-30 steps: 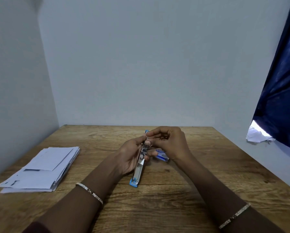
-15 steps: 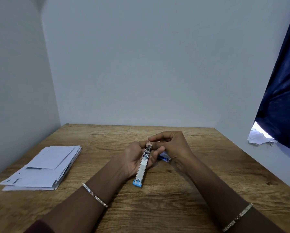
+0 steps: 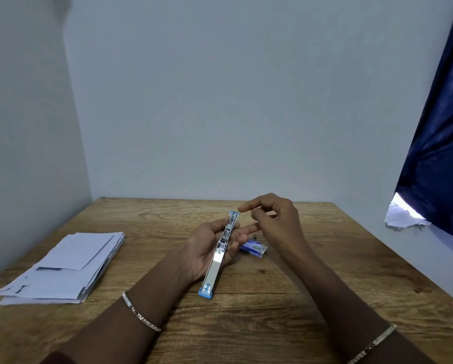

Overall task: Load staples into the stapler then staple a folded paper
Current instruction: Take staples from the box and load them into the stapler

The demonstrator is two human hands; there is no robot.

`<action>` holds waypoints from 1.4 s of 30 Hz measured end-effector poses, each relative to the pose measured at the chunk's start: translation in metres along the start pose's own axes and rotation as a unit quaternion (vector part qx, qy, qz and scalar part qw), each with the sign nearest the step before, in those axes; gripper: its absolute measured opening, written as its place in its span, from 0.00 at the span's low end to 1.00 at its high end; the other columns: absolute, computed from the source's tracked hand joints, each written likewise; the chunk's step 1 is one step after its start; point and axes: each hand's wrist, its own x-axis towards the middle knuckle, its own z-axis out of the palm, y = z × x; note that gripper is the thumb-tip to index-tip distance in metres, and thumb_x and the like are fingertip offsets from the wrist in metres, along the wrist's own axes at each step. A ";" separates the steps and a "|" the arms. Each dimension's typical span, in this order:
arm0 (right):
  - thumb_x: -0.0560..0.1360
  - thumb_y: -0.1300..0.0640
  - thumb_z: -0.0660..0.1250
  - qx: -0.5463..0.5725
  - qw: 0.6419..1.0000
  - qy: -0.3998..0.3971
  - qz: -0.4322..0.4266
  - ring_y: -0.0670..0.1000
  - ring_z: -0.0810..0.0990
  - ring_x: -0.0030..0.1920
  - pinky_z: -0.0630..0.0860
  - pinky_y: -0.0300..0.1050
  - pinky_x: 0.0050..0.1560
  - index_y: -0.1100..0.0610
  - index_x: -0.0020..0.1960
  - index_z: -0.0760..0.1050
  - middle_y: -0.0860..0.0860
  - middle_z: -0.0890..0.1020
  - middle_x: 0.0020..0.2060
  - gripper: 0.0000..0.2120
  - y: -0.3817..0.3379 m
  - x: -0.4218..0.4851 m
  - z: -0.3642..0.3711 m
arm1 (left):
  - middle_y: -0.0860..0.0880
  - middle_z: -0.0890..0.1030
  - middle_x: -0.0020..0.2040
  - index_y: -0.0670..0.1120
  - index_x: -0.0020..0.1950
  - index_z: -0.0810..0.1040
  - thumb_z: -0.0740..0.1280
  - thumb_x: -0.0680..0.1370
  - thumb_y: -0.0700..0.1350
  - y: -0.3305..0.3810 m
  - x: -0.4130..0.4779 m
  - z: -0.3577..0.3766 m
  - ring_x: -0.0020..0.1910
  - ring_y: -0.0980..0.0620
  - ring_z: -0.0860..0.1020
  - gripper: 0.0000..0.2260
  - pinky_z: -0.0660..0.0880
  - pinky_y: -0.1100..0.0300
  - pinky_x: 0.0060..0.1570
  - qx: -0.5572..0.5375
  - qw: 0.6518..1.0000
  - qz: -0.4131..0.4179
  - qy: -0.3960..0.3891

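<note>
A stapler (image 3: 221,252), opened out flat into one long silver strip with blue ends, is held in the left hand (image 3: 207,248). It is cradled across the palm and fingers, thumb on its left edge, fingers wrapped under and showing on its right side. The near blue end is seen resting on or just above the wooden table (image 3: 272,311); contact cannot be told. The far blue end is pointed away toward the wall, and the metal staple channel is seen facing up along the far half. The right hand (image 3: 275,219) is held just beside the far end of the stapler, apart from it, above the table. Its thumb and forefinger are brought close together, the other fingers loosely curled; whether something small is pinched between them cannot be told. A small blue-and-white staple box (image 3: 254,248) is lying flat on the table just right of the left hand's fingers, below the right hand. A stack of white folded papers (image 3: 67,269) is placed well apart at the left side of the table, near the left wall. A thin bracelet (image 3: 141,312) is worn on the left wrist and another bracelet (image 3: 372,344) on the right wrist. A dark blue curtain (image 3: 440,153) is hung at the right edge.
</note>
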 end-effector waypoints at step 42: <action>0.74 0.59 0.74 -0.126 0.986 -0.079 -0.081 0.48 0.82 0.45 0.76 0.42 0.47 0.53 0.49 0.88 0.48 0.87 0.41 0.06 0.004 -0.006 0.013 | 0.39 0.86 0.50 0.37 0.58 0.81 0.55 0.85 0.51 -0.004 0.005 0.004 0.35 0.45 0.86 0.21 0.81 0.57 0.24 0.055 0.992 0.064 0.091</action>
